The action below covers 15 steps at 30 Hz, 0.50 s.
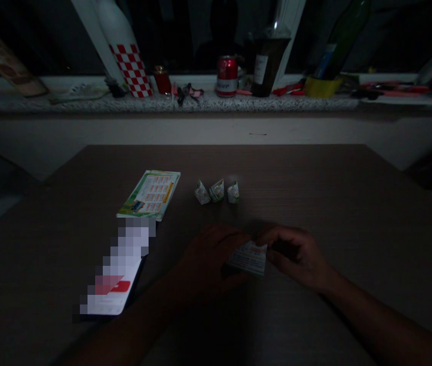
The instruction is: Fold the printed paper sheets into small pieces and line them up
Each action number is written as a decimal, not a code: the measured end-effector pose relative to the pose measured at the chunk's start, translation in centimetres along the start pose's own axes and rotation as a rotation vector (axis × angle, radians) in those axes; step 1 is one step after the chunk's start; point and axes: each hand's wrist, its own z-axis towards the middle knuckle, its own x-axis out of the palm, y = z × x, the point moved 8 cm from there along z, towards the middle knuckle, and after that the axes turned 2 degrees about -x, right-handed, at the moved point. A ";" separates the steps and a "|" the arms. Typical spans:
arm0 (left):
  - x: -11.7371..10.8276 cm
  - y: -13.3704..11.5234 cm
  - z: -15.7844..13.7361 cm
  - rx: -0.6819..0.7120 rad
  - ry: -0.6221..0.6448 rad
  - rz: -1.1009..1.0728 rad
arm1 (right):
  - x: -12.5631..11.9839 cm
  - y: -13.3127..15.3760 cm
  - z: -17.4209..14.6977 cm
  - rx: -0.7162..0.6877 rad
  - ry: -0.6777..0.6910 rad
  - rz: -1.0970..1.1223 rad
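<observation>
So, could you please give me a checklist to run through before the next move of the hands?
1. Paper steadied: ok, left hand and right hand both touch it.
2. Folded pieces clear of the hands: ok, all three sit beyond.
3. Phone off the paper: ok, it lies to the left.
4. Paper's edges aligned: cannot tell, fingers cover part.
5. Lighting: not ok, dim.

Speckled stone windowsill [200,105] below dark window [179,43]. On it, left to right: tall patterned tube [7,58], red-checked white bottle [130,66], small red jar [162,82], red-and-silver drink can [227,76], dark labelled bottle [271,63], green bottle [343,38], yellow round piece [322,87] at base.
</observation>
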 end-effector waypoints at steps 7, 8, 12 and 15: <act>0.1 0.1 -0.1 -0.007 0.002 -0.008 | -0.1 0.1 0.1 -0.017 -0.017 -0.004; 0.0 0.0 0.0 -0.004 -0.001 -0.007 | -0.1 0.1 0.1 -0.017 -0.017 -0.002; -0.2 -0.2 0.0 -0.002 -0.010 0.014 | 0.0 0.3 0.1 -0.022 -0.017 0.012; -0.2 -0.3 0.0 -0.008 -0.006 0.030 | 0.0 0.2 0.2 -0.015 -0.029 0.004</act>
